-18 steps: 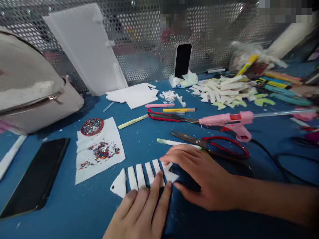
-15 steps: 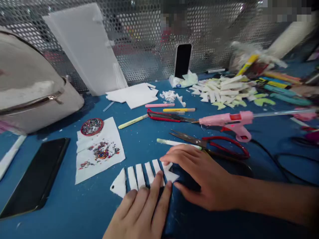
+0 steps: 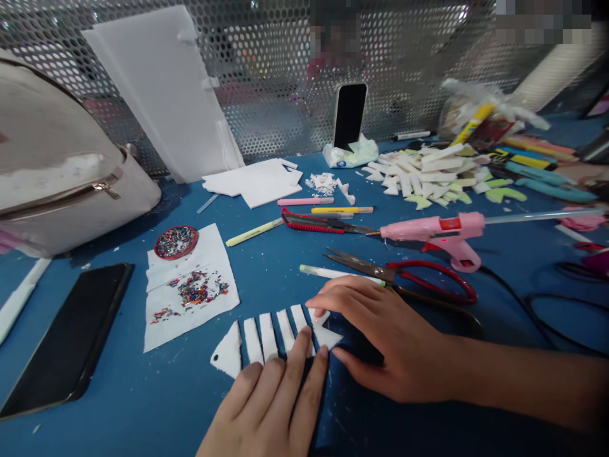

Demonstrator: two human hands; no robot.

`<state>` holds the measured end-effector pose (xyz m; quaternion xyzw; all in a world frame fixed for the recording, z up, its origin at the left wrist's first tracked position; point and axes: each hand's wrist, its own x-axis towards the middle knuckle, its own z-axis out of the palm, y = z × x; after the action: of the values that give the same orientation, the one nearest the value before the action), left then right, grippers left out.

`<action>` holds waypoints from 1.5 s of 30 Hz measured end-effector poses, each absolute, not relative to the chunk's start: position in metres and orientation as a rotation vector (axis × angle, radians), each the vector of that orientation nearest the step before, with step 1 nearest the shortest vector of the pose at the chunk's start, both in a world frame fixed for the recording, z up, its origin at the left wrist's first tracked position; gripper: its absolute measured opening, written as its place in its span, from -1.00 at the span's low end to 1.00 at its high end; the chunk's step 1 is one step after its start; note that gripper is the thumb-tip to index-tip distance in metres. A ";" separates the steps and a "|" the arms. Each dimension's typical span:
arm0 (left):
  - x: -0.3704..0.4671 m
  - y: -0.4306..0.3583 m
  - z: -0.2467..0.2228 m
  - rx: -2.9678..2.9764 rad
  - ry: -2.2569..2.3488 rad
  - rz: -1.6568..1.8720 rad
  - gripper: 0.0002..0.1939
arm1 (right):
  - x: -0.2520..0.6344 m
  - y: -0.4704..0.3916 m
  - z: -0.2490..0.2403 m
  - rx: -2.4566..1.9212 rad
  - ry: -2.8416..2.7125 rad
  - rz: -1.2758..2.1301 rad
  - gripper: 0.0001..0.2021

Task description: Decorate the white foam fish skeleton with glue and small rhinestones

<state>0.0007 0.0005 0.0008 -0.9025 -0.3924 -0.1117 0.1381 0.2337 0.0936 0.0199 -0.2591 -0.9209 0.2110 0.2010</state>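
Note:
A fish shape cut from white foam lies flat in the lower middle of the head view. Its pointed head piece [image 3: 228,353] has a black dot for an eye. Several narrow foam strips [image 3: 269,335] stand apart behind it, followed by a notched tail piece [image 3: 327,334]. My left hand [image 3: 271,406] is open, with outstretched fingers resting on the strips' lower ends and the tail's edge. My right hand [image 3: 380,336] is spread around the tail piece, fingertips at its upper edge and thumb by its lower tip. Hand and fingers partly cover the strips' lower ends.
Scissors [image 3: 394,270], a pink glue gun [image 3: 438,231] with its cord, and a red box cutter [image 3: 311,221] lie beyond my hands. Beads sit on white paper [image 3: 214,244] at left, near a black phone [image 3: 71,336]. Foam offcuts [image 3: 438,171] are heaped at back right.

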 end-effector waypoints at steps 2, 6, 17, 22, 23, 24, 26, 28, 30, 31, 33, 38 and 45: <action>0.001 0.000 0.001 -2.605 -1.135 -0.320 -0.45 | 0.234 0.094 0.020 -0.724 -2.572 0.589 -0.56; 0.001 0.001 0.000 -2.605 -1.135 -0.315 -0.44 | 0.234 0.093 0.020 -0.723 -2.572 0.584 -0.56; 0.002 0.000 -0.001 -2.594 -1.163 -0.348 -0.43 | 0.234 0.093 0.020 -0.724 -2.568 0.580 -0.56; 0.000 0.000 0.000 -2.603 -1.137 -0.323 -0.45 | 0.234 0.094 0.019 -0.722 -2.571 0.595 -0.55; 0.000 0.000 0.000 -2.602 -1.139 -0.323 -0.45 | 0.234 0.094 0.019 -0.723 -2.571 0.595 -0.55; 0.000 0.000 0.000 -2.603 -1.140 -0.320 -0.44 | 0.234 0.094 0.019 -0.726 -2.570 0.594 -0.56; 0.000 -0.001 -0.001 -2.606 -1.143 -0.311 -0.44 | 0.234 0.094 0.019 -0.727 -2.565 0.590 -0.56; 0.000 -0.001 -0.001 -2.606 -1.142 -0.305 -0.44 | 0.234 0.094 0.019 -0.729 -2.562 0.591 -0.55; 0.000 0.000 0.000 -2.605 -1.133 -0.308 -0.44 | 0.234 0.094 0.019 -0.727 -2.563 0.597 -0.55; 0.000 0.000 0.000 -2.605 -1.128 -0.312 -0.44 | 0.234 0.094 0.019 -0.728 -2.563 0.599 -0.55; 0.000 0.001 0.001 -2.607 -1.124 -0.319 -0.45 | 0.234 0.094 0.019 -0.727 -2.564 0.601 -0.55; 0.001 0.001 0.001 -2.613 -1.139 -0.323 -0.46 | 0.234 0.094 0.020 -0.722 -2.562 0.594 -0.55; 0.000 0.001 0.001 -2.598 -1.129 -0.334 -0.44 | 0.234 0.094 0.020 -0.724 -2.561 0.589 -0.56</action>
<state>0.0003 0.0008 0.0005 -0.9013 -0.3917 -0.1159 0.1440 0.2336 0.0941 0.0201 -0.2598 -0.9194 0.2115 0.2062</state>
